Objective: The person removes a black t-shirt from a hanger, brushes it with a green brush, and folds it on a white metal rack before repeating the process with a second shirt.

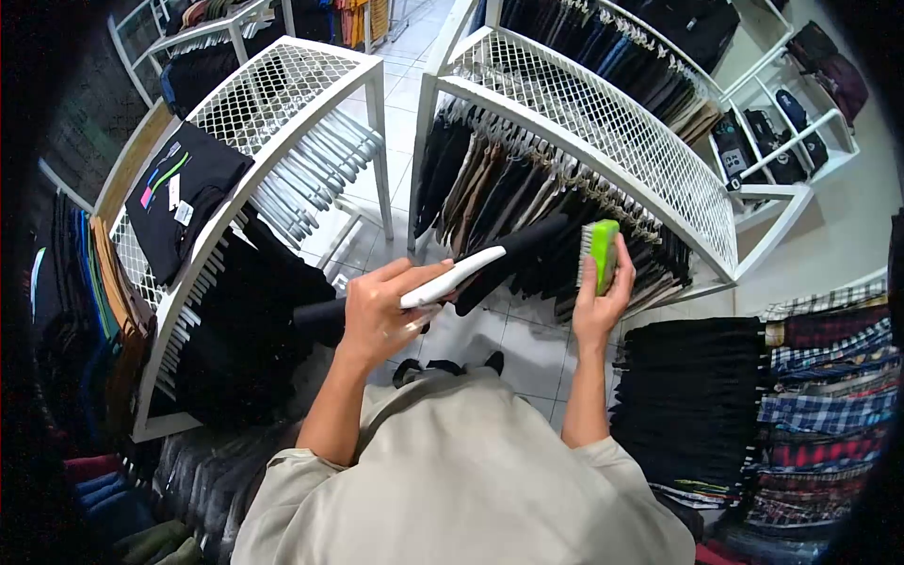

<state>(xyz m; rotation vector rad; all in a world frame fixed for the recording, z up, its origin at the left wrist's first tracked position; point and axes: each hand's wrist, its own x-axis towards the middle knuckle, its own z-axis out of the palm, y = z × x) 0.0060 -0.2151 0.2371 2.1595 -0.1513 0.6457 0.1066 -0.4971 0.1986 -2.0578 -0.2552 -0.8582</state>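
Observation:
My left hand [381,306] is closed around the white grip of a lint brush [457,276], held at a slant in front of my chest. A long dark head reaches from the grip toward the upper right, and another dark end sticks out at the lower left behind my wrist. In my right hand [607,299] is a bright green scrub brush [603,250], upright, its pale bristles facing left toward the lint brush. The two brushes are apart. Beyond them hang dark and brown trousers [499,179] on a rack.
White mesh-topped racks [589,127] stand ahead on both sides of a tiled aisle [405,104]. A folded black T-shirt [179,193] with tags lies on the left rack, above white hangers [311,179]. Plaid shirts [829,410] and black garments [692,405] hang at my right.

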